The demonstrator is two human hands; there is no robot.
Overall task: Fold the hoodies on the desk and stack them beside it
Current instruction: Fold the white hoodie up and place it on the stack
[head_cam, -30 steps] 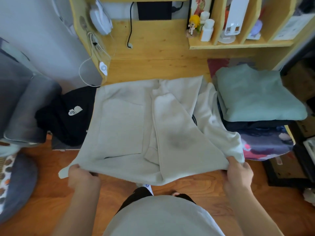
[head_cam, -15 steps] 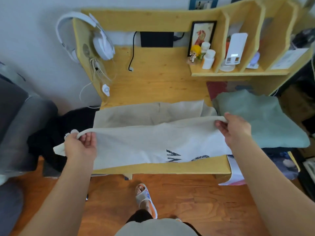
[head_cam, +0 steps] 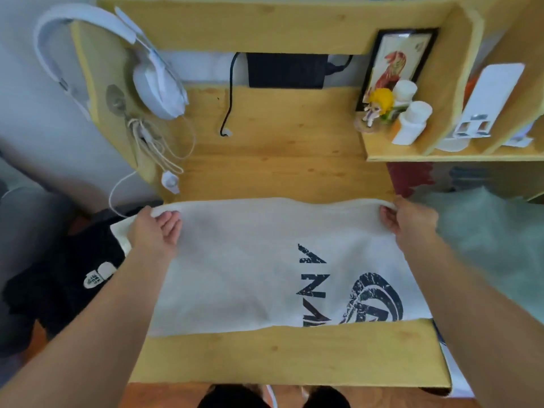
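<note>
1. I saw the left hand point(head_cam: 153, 231) pinching the far-left corner of the cream hoodie point(head_cam: 235, 275), thumb on top of the fold edge, fingers curled under it.
2. The right hand point(head_cam: 412, 222) gripped the far-right corner the same way, fingers wrapped round the rolled edge.
3. The hoodie lay flat on the wooden desk point(head_cam: 279, 354), spread between the 2 grips and reaching back toward me; its dark print point(head_cam: 353, 293) sat below and inside the right grip.
4. A bare strip of desk showed on my side of the hoodie.
5. Just outside the right grip was a pale green folded garment point(head_cam: 494, 245), blurred.
6. Outside and below the left grip lay a black garment point(head_cam: 64, 278) with a white logo.
7. Beyond the left grip, white headphones point(head_cam: 147, 72) hung on the desk's side panel.
</note>
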